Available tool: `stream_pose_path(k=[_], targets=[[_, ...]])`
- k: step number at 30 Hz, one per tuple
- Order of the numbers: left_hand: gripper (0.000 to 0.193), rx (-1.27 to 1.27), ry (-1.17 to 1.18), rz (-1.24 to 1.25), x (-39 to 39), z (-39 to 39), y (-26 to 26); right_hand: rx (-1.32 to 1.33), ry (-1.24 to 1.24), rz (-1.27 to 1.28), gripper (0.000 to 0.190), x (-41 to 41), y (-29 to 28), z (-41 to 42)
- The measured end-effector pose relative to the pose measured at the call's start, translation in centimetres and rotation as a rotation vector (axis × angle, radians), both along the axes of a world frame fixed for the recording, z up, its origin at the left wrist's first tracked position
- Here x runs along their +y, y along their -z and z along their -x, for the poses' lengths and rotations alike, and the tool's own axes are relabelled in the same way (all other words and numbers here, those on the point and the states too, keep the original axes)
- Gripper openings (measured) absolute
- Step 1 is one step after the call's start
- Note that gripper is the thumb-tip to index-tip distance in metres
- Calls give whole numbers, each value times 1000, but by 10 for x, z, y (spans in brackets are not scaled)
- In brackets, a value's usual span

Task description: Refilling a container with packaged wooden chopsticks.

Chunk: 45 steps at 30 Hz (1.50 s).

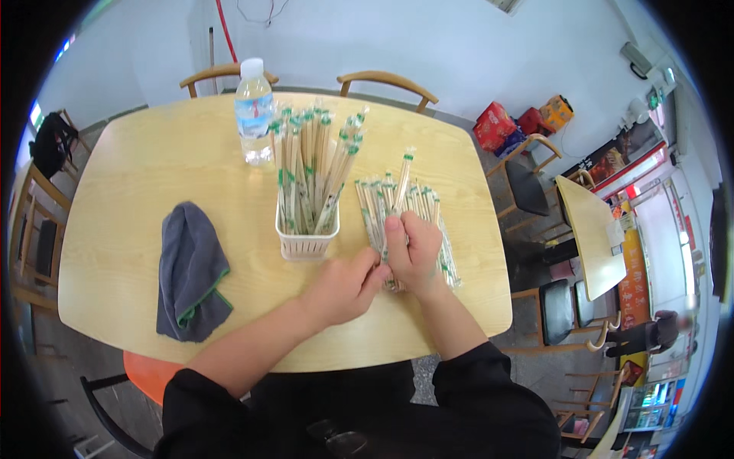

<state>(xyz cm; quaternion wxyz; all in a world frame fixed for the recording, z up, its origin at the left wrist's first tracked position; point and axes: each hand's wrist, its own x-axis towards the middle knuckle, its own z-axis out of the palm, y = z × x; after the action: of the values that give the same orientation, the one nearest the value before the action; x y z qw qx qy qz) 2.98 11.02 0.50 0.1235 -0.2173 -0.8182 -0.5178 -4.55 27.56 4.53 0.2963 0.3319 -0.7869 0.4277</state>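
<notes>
My right hand grips a pair of disposable chopsticks in a clear wrapper with green print, the upper end sticking out past my thumb. At the lower end of that pair, the fingers of my left hand pinch together; the exact grip is partly hidden. Beneath and behind my right hand lies a pile of similar wrapped chopsticks, spread on the wooden table. To the left of the pile stands a white slatted plastic basket, holding many upright wrapped chopsticks that lean outward.
A capped plastic bottle with clear liquid stands behind the basket. A grey cloth with green edging lies at the left. Wooden chairs surround the table. Far right, a person stands beyond another table.
</notes>
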Motion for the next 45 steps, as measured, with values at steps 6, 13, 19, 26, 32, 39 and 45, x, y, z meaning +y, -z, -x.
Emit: stream_pose_path(k=[6,13,19,26,32,39,45], targets=[[19,-19,35,-48,0,1,-3,31,0,3,44,1,3,0],[18,23,19,-56,1,-1,-1,77,-11,-8,46,2,2,0],[16,39,18,-49,1,-1,-2,62,-20,-7,47,3,5,1],[17,74,13,-43,-2,1,2,75,-32,-5,47,0,7,2],[17,84,10,-39,-2,0,-1,89,-32,-12,45,2,4,0],[14,87,6,-24,0,1,2,90,-94,-20,41,3,1,-1],[9,41,17,-33,0,-1,2,114,-150,-28,41,3,-6,-2]])
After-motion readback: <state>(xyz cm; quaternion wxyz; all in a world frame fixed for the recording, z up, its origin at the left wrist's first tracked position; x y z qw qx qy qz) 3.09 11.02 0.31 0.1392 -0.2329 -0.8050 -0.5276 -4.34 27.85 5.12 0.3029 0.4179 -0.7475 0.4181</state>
